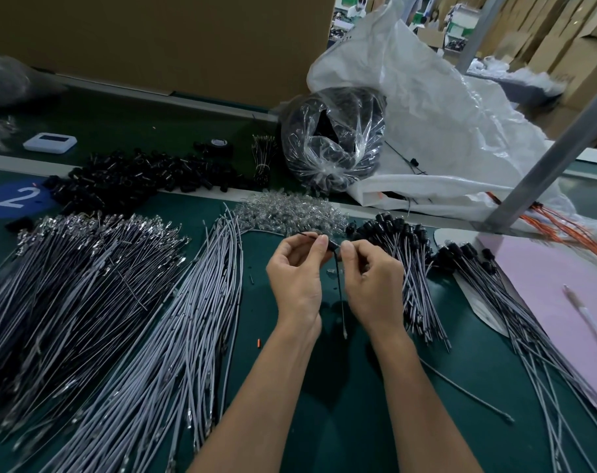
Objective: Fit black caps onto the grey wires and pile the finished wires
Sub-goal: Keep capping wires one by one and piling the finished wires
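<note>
Two bare forearms come up from the near edge, left forearm [256, 387] and right forearm [423, 387] angling in toward each other. The left hand [295, 274] shows its back, wrist slightly bent, thumb and forefinger pinching the top end of a thin wire [340, 298], the other fingers curled under. The right hand [374, 285] sits just beside it, knuckles up and fingers tucked tight, thumb tip pressing on a small black cap [333, 247]. The thumb tips almost meet, with a narrow gap between the palms. The wire hangs down between the two wrists.
</note>
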The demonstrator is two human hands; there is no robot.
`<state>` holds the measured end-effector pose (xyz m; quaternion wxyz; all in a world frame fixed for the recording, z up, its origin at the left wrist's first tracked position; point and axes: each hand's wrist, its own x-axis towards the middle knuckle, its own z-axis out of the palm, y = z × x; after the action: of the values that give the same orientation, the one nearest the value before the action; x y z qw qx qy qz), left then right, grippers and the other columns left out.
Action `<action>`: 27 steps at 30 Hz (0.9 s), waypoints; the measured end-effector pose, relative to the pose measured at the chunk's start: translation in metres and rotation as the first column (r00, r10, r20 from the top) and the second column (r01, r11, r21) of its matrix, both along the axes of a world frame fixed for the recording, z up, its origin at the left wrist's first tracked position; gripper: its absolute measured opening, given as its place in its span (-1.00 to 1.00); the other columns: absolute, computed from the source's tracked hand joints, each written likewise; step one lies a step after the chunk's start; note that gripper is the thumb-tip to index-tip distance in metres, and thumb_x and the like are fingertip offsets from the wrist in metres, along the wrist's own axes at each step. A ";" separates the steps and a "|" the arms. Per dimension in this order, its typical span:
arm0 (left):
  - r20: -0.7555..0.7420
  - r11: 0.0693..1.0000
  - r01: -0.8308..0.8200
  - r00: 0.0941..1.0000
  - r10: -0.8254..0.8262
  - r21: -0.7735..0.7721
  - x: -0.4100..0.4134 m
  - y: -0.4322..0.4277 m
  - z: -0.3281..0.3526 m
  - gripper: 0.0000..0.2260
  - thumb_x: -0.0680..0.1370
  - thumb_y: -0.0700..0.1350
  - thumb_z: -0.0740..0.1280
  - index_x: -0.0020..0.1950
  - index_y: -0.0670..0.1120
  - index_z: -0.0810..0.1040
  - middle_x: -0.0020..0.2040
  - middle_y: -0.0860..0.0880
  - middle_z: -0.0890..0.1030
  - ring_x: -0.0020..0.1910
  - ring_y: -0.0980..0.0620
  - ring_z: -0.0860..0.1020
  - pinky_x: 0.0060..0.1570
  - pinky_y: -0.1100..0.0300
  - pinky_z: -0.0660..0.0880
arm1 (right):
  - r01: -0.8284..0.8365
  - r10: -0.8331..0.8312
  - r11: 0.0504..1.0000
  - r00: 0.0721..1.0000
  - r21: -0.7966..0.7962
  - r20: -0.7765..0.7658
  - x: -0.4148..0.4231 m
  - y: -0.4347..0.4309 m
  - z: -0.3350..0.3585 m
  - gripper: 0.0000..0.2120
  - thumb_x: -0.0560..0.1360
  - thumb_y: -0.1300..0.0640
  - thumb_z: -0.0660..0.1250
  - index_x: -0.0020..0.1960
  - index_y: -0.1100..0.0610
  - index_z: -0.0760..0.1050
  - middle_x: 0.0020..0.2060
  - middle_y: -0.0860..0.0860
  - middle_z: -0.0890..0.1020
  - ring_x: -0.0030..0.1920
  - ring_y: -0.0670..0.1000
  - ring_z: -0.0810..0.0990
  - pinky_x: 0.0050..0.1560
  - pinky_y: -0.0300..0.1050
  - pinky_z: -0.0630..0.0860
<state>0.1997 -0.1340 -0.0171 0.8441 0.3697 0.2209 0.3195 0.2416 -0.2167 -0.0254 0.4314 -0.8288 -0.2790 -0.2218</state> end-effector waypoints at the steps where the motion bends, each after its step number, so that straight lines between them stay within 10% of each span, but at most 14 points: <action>1: 0.003 1.000 -0.003 1.000 0.003 -0.001 0.000 0.000 0.000 -0.90 0.49 -0.35 0.42 -0.12 -0.18 0.57 -0.22 -0.03 0.63 -0.22 0.12 0.63 -0.15 0.30 0.58 | 0.005 -0.005 1.000 1.000 0.010 0.009 0.000 0.000 0.000 -0.78 0.60 0.15 0.30 -0.14 0.22 0.61 -0.33 0.04 0.62 -0.32 0.06 0.55 -0.29 0.03 0.49; 11: 0.019 0.999 -0.013 1.000 0.012 0.043 0.001 0.000 0.000 -0.90 0.50 -0.36 0.41 -0.11 -0.18 0.58 -0.22 -0.03 0.64 -0.18 0.08 0.63 -0.08 0.23 0.60 | 0.013 -0.009 0.984 1.000 0.179 -0.023 -0.002 0.002 0.004 -0.91 0.44 0.28 0.47 -0.19 0.12 0.63 -0.33 -0.14 0.62 -0.32 -0.12 0.57 -0.28 -0.35 0.45; 27: 0.039 0.999 -0.048 0.998 0.049 -0.021 0.002 0.004 -0.002 -0.89 0.52 -0.36 0.38 -0.10 -0.17 0.56 -0.18 -0.05 0.63 -0.15 0.06 0.62 -0.06 0.24 0.59 | -0.023 0.022 0.998 1.000 0.065 0.022 -0.006 0.004 0.004 -0.90 0.47 0.29 0.43 -0.04 0.20 0.68 -0.17 -0.01 0.70 -0.17 -0.12 0.62 -0.09 -0.34 0.52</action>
<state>0.2015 -0.1299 -0.0195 0.8439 0.3492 0.2163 0.3451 0.2352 -0.2129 -0.0209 0.4578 -0.8087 -0.2855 -0.2345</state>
